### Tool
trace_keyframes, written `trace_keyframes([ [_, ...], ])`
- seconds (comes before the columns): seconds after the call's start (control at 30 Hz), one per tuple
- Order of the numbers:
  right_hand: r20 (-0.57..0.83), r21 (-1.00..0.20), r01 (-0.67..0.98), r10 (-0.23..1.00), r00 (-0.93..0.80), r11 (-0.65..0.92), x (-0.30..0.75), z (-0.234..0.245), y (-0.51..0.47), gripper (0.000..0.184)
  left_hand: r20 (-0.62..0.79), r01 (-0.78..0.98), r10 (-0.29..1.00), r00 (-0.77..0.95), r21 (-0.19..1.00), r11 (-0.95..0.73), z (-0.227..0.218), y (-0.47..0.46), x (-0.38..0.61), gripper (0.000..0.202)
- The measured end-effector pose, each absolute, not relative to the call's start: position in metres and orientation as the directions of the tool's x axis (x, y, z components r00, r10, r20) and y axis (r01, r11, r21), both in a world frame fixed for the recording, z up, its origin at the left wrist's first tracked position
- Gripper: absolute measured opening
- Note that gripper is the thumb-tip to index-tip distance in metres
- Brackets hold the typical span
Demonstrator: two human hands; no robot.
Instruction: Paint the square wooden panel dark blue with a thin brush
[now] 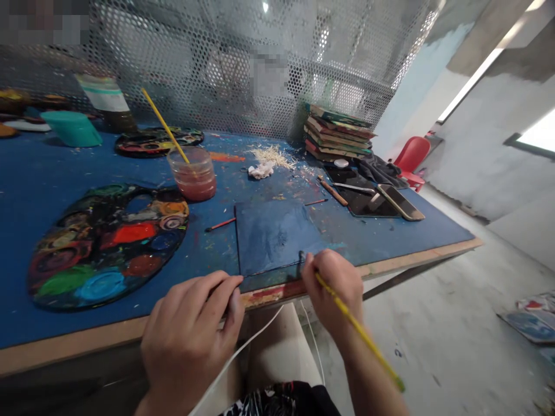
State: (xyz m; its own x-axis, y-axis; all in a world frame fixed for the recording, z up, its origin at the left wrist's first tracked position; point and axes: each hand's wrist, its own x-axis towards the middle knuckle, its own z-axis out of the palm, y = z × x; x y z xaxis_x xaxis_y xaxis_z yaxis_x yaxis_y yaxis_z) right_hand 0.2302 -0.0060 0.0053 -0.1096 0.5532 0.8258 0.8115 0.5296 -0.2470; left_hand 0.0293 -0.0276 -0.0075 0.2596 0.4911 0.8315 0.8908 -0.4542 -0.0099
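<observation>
My right hand [333, 283] is closed around a yellow-handled paintbrush [359, 329]. Its dark tip touches or hovers just off the near right part of a flat, dark blue painted panel [277, 237]. My left hand [195, 329] is at the table's front edge with fingers curled, the index fingertip by the panel's near left corner; whether anything is between finger and thumb is hidden. Left of the panel lies a paint-covered palette [121, 234] with red, green, blue and brown patches. Behind it stands a clear cup of reddish water [195, 182], with a yellow stick [165, 124] leaning in it.
Beyond the panel are a crumpled white tissue [261, 169] and wood shavings [273, 155]. Stacked books [338, 133], a tablet [364, 199] and a phone [401, 202] occupy the right. A second palette [143, 143], a teal cup [73, 128] and a perforated metal screen [217, 69] line the back.
</observation>
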Motion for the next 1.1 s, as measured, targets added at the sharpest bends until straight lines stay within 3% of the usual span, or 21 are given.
trace_keyframes([
  [0.07,0.785,-0.377,0.71,0.612,-0.095,0.594,0.219,0.007,-0.005,0.028,0.829,0.888,0.496,0.26,-0.005,-0.459,-0.007,-0.028,0.029,0.016],
  [0.17,0.625,-0.694,0.469,0.78,0.017,0.546,0.227,0.015,0.007,0.022,0.828,0.888,0.494,0.265,-0.011,-0.459,-0.007,-0.028,0.028,0.016],
  [0.23,0.543,-0.83,0.257,0.822,0.17,0.495,0.249,0.024,0.021,0.015,0.828,0.888,0.491,0.27,-0.016,-0.46,-0.008,-0.028,0.028,0.016],
  [0.27,0.536,-0.844,0.164,0.787,0.305,0.511,0.261,0.03,0.03,0.015,0.829,0.888,0.49,0.271,-0.018,-0.46,-0.008,-0.028,0.028,0.016],
  [0.3,0.543,-0.827,0.105,0.737,0.402,0.552,0.274,0.036,0.039,0.016,0.83,0.888,0.488,0.27,-0.019,-0.459,-0.008,-0.028,0.028,0.016],
  [0.37,0.563,-0.811,0.104,0.72,0.406,0.576,0.293,0.048,0.058,0.019,0.833,0.891,0.484,0.268,-0.023,-0.453,-0.009,-0.028,0.027,0.015],
  [0.47,0.534,-0.825,0.288,0.838,0.111,0.487,0.302,0.059,0.083,0.035,0.835,0.898,0.481,0.266,-0.033,-0.439,-0.008,-0.028,0.027,0.014],
  [0.57,0.461,-0.713,0.496,0.865,-0.2,0.495,0.294,0.063,0.095,0.047,0.831,0.897,0.486,0.271,-0.036,-0.44,-0.008,-0.028,0.027,0.014],
  [0.63,0.389,-0.667,0.558,0.869,-0.304,0.494,0.289,0.065,0.095,0.052,0.824,0.89,0.493,0.28,-0.03,-0.454,-0.007,-0.027,0.027,0.013],
  [0.77,0.407,-0.587,0.64,0.864,-0.297,0.496,0.288,0.066,0.089,0.052,0.819,0.887,0.499,0.283,-0.026,-0.461,-0.008,-0.026,0.027,0.014],
  [1.1,0.522,-0.517,0.646,0.805,-0.283,0.562,0.286,0.059,0.076,0.048,0.819,0.889,0.504,0.273,-0.016,-0.457,-0.008,-0.029,0.027,0.016],
])
